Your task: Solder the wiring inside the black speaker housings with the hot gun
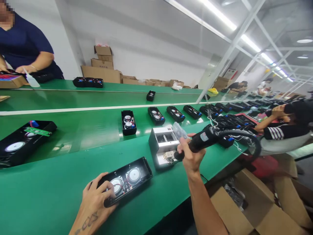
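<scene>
My left hand (99,195) grips the near end of a black speaker housing (144,163), which lies on the green bench with two round speaker drivers (134,176) facing up. Its fingers reach over the rim of the housing. In my right hand (193,156) is a black electric screwdriver (201,139), held level with a thick cable trailing off to the right. The tool's tip is at the front of a grey metal screw feeder (158,147), close to its brass-coloured outlet. Whether a screw sits on the tip is too small to tell.
Several black speaker housings (156,116) line the green belt (97,124) beyond. A larger one with a green circuit board (37,131) stands at left. Plastic film (179,130) is behind the feeder. Open cardboard boxes (232,209) fill the lower right. Co-workers sit right and stand (26,45) upper left.
</scene>
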